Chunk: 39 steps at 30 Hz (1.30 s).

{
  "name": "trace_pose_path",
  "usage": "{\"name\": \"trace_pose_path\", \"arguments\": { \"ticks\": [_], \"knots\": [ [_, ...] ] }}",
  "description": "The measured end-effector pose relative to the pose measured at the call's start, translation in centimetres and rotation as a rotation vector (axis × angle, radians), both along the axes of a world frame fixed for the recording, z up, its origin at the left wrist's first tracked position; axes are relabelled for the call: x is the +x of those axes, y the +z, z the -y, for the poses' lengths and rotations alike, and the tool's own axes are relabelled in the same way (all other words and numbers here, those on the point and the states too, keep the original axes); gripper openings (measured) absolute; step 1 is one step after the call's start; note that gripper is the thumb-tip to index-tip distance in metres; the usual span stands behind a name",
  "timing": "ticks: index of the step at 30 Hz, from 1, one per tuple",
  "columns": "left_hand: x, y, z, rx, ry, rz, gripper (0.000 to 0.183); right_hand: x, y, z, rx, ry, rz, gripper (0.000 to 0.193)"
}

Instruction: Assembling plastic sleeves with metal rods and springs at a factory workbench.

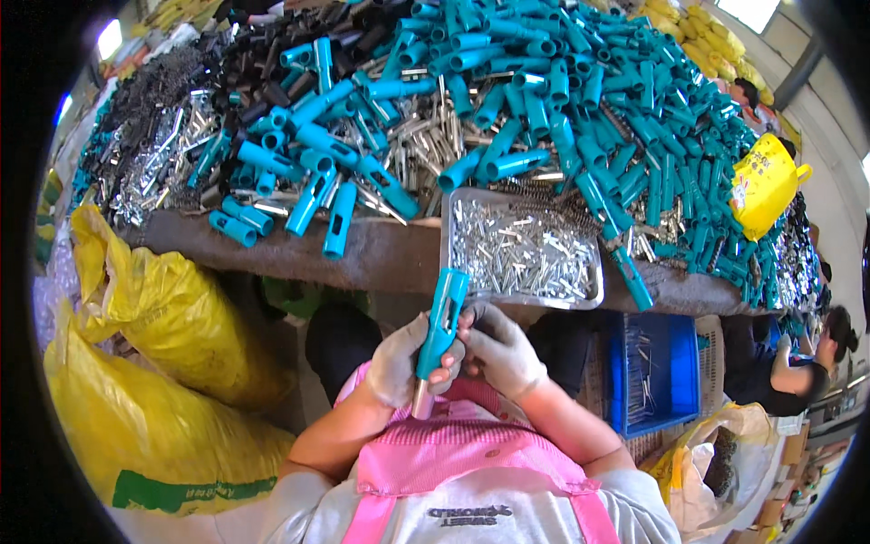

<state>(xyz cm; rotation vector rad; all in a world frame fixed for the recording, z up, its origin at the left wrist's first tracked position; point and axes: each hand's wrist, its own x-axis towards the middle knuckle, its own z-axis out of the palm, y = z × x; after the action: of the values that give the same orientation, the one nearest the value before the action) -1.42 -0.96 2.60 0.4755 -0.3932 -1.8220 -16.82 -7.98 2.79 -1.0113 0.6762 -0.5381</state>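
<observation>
Low in the middle of the frame, just above the pink apron (453, 458), the person holds one teal tube (442, 319) nearly upright, its long slot facing up at me and a bare metal end pointing down toward the lap. The left hand (399, 363), in a pale glove, is wrapped round the tube's lower half. The right hand (500, 349) has its fingers bent in against the tube's side, near the slot — whether they pinch a small part or only press, I cannot tell.

To do this well, I'd say, keep the left grip firm so the tube can't roll, leave the slot clear of the thumb, and work with the right fingertips only.

Just above the hands, at the centre, a metal tray (445, 238) of small silver pins (521, 249) sits at the table's edge, close to the tube's upper end; a careless lift might knock it. The heap of teal tubes (544, 54) fills the top, some jutting over the edge — those could slide. Yellow sacks (172, 335) crowd the lower left, and a blue crate (675, 367) stands at the lower right, near the right elbow.
</observation>
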Motion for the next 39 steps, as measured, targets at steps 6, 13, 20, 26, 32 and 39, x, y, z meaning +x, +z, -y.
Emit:
{"name": "trace_pose_path", "arguments": {
  "ticks": [6,13,20,26,32,39],
  "knots": [
    [-0.5,-0.7,0.1,-0.124,0.355,0.195,0.053,-0.3,-2.3,-1.8,-0.364,0.461,-0.122,0.038],
    [1.3,-0.2,1.2,-0.276,0.712,0.229,0.045,4.1,-0.2,-2.2,-1.251,0.149,-0.495,0.053],
    [8.3,-1.3,-1.5,-0.063,0.666,-0.318,0.037,13.5,8.2,9.2,-0.874,0.924,-0.330,0.030],
    [8.4,-5.1,-4.8,-0.003,0.638,-0.097,0.034,32.5,10.6,12.7,-1.934,0.064,-0.146,0.019],
    [9.6,-6.6,-5.3,0.092,0.620,-0.005,0.036,45.3,8.5,14.4,-2.046,0.202,-0.741,0.026],
    [11.8,-5.5,-6.8,0.024,0.830,0.340,0.030,33.3,13.1,11.9,-1.066,0.379,-0.128,0.022]
  ]
}}
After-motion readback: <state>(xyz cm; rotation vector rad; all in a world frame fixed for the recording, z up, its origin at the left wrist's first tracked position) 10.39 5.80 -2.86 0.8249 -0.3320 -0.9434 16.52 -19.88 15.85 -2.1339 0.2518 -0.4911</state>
